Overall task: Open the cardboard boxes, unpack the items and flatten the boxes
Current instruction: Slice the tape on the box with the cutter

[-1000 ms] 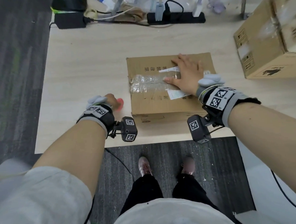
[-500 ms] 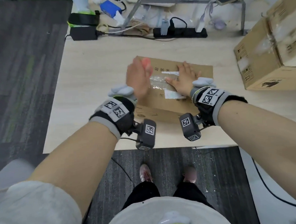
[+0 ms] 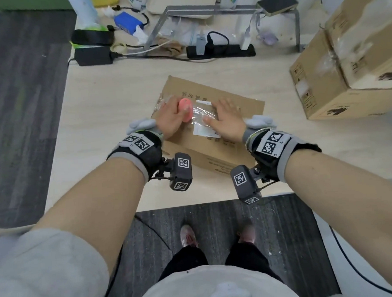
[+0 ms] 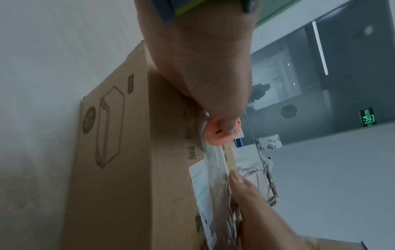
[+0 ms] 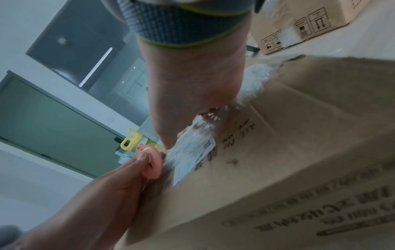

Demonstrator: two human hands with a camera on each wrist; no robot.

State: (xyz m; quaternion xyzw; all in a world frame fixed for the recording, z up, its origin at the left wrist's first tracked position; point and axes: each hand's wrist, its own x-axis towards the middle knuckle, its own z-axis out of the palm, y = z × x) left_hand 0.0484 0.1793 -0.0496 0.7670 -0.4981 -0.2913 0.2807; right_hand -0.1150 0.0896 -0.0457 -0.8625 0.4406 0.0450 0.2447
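A flat brown cardboard box lies on the table, sealed along its top with clear tape over a white label. My left hand grips a small pink cutter and holds it against the left end of the tape; the cutter shows at the tape seam in the left wrist view and as the same pink cutter in the right wrist view. My right hand lies flat with spread fingers on the box top, pressing on the label and tape.
Two larger stacked cardboard boxes stand at the right of the table. A black power strip, adapters, cables and a metal stand line the far edge. Dark carpet lies to the left and below.
My left hand lifted the pink cutter from the table beside the box and brought it onto the box top at the tape. The box has turned slightly. The right hand stayed pressing.
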